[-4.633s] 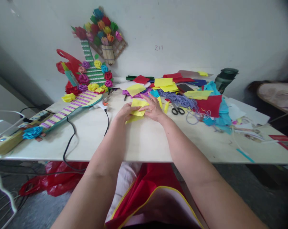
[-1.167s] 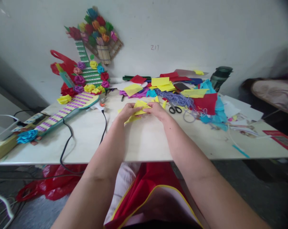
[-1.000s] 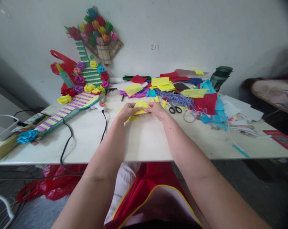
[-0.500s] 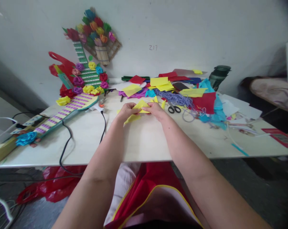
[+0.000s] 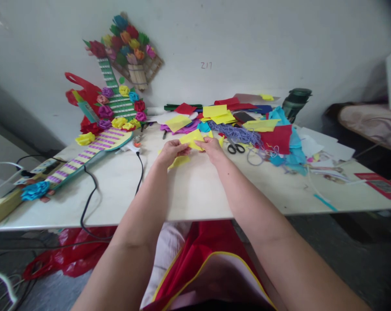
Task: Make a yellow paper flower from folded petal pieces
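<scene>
Between my two hands is a piece of yellow crepe paper (image 5: 191, 137), held a little above the table. My left hand (image 5: 173, 151) pinches its left side, and my right hand (image 5: 211, 147) grips the right side between thumb and fingers. Beneath my left hand another yellow paper piece (image 5: 179, 162) lies on the table, partly covered. Just right of my right hand rest black-handled scissors (image 5: 236, 149). Small yellow paper bits lie behind my fingers, partly hidden.
Behind my hands lie stacked yellow sheets (image 5: 218, 112), purple yarn (image 5: 237, 133) and red paper (image 5: 276, 139). A dark green bottle (image 5: 295, 106) stands back right. At left is a flower-trimmed striped craft (image 5: 94, 149), with a black cable (image 5: 90, 198) over the table edge.
The yellow paper between my hands has been turned and spread flatter, with more of its face showing. My hands stay in nearly the same place.
</scene>
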{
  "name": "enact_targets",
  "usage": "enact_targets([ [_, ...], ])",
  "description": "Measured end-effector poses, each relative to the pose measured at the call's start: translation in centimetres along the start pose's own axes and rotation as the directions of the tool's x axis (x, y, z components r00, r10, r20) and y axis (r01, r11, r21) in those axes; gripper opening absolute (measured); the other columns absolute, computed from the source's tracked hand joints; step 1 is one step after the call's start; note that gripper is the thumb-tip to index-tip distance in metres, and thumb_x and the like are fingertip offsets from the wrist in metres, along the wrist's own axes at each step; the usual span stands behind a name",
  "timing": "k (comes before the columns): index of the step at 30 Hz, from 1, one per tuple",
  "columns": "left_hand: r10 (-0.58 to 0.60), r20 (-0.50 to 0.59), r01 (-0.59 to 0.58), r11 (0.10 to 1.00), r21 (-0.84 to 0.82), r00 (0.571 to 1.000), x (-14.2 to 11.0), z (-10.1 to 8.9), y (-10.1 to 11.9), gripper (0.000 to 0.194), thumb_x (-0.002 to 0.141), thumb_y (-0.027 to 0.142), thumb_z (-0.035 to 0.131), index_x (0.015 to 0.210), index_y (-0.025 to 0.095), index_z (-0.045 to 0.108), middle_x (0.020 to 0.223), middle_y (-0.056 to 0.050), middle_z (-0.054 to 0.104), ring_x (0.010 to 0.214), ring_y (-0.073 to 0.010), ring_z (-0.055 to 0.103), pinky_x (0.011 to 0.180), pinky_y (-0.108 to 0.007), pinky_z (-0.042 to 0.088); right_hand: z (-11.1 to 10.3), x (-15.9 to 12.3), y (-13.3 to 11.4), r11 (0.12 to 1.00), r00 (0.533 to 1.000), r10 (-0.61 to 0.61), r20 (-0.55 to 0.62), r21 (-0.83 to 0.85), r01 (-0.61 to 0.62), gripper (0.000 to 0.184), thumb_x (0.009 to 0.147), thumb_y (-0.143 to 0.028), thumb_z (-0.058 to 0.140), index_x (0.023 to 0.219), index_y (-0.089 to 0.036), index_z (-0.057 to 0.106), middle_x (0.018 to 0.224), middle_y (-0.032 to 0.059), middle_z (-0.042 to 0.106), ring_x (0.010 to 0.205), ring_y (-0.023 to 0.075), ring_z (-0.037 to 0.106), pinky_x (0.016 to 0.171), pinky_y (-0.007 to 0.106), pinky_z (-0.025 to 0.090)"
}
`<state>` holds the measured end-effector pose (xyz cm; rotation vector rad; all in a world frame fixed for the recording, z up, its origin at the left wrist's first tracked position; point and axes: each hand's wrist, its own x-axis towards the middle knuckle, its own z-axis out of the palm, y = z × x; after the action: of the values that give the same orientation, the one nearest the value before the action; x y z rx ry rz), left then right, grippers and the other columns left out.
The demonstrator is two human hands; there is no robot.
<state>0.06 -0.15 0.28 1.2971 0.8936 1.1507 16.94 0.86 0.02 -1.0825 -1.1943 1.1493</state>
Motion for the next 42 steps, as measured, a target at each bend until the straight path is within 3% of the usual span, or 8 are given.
enact_targets([
  [7, 0.011, -0.039, -0.008, 0.997, 0.074, 0.999, -0.1, 0.1, 0.3, 0.034, 0.061, 0.037, 0.076, 0.068, 0.01, 0.056, 0.065, -0.005, 0.067, 0.052, -0.0099, 0.061, 0.059, -0.025, 0.05, 0.2, -0.6, -0.7, 0.998, 0.999, 0.05, 0.017, 0.047, -0.051, 0.031, 0.053, -0.039, 0.076, 0.068, -0.016, 0.061, 0.064, -0.0006, 0.059, 0.062, 0.0106, 0.054, 0.051, 0.021, 0.044],
  [16, -0.107, 0.054, 0.103, 0.992, 0.077, 0.993, -0.1, 0.5, -0.2, 0.037, 0.058, 0.042, 0.077, 0.07, 0.008, 0.067, 0.066, -0.009, 0.068, 0.056, -0.0134, 0.062, 0.061, -0.026, 0.05, 0.5, -1.0, -0.9, 0.985, 0.996, 0.074, 0.052, 0.151, -0.081, 0.033, 0.05, -0.036, 0.079, 0.067, -0.015, 0.061, 0.062, -0.0011, 0.061, 0.058, 0.0099, 0.054, 0.053, 0.022, 0.043],
  [22, -0.024, 0.05, 0.019, 0.996, 0.088, 0.998, 0.2, 0.6, -0.6, 0.037, 0.056, 0.041, 0.079, 0.072, 0.009, 0.07, 0.067, -0.008, 0.069, 0.057, -0.0144, 0.063, 0.062, -0.026, 0.051, 0.9, -1.1, -0.5, 0.963, 0.993, 0.096, 0.075, 0.247, -0.111, 0.034, 0.048, -0.034, 0.081, 0.069, -0.014, 0.062, 0.062, -0.0001, 0.063, 0.058, 0.0107, 0.057, 0.063, 0.026, 0.047],
  [30, -0.085, 0.077, 0.072, 0.985, 0.159, 0.993, 0.0, 0.9, -0.6, 0.034, 0.057, 0.043, 0.077, 0.071, 0.011, 0.073, 0.065, -0.007, 0.069, 0.059, -0.0146, 0.062, 0.063, -0.026, 0.049, 1.0, -1.3, -0.8, 0.949, 0.988, 0.12, 0.099, 0.28, -0.143, 0.033, 0.052, -0.036, 0.079, 0.07, -0.014, 0.061, 0.059, -0.0008, 0.063, 0.051, 0.0103, 0.055, 0.055, 0.025, 0.046],
  [36, -0.032, 0.07, 0.015, 0.974, 0.224, 0.997, 0.1, 1.1, -0.7, 0.031, 0.061, 0.042, 0.074, 0.067, 0.012, 0.073, 0.063, -0.007, 0.069, 0.056, -0.0128, 0.06, 0.058, -0.023, 0.046, 1.2, -1.7, -1.1, 0.949, 0.988, 0.133, 0.082, 0.276, -0.151, 0.032, 0.054, -0.037, 0.078, 0.07, -0.015, 0.06, 0.057, -0.0015, 0.062, 0.048, 0.0096, 0.053, 0.051, 0.024, 0.045],
  [42, -0.105, 0.166, 0.067, 0.973, 0.219, 0.981, -0.2, 1.8, -0.5, 0.032, 0.062, 0.042, 0.074, 0.07, 0.011, 0.073, 0.067, -0.009, 0.07, 0.057, -0.0121, 0.059, 0.059, -0.023, 0.047, 1.4, -1.5, -0.9, 0.938, 0.988, 0.137, 0.071, 0.311, -0.152, 0.028, 0.055, -0.032, 0.077, 0.067, -0.015, 0.06, 0.056, -0.0021, 0.061, 0.048, 0.0095, 0.052, 0.048, 0.023, 0.042],
])
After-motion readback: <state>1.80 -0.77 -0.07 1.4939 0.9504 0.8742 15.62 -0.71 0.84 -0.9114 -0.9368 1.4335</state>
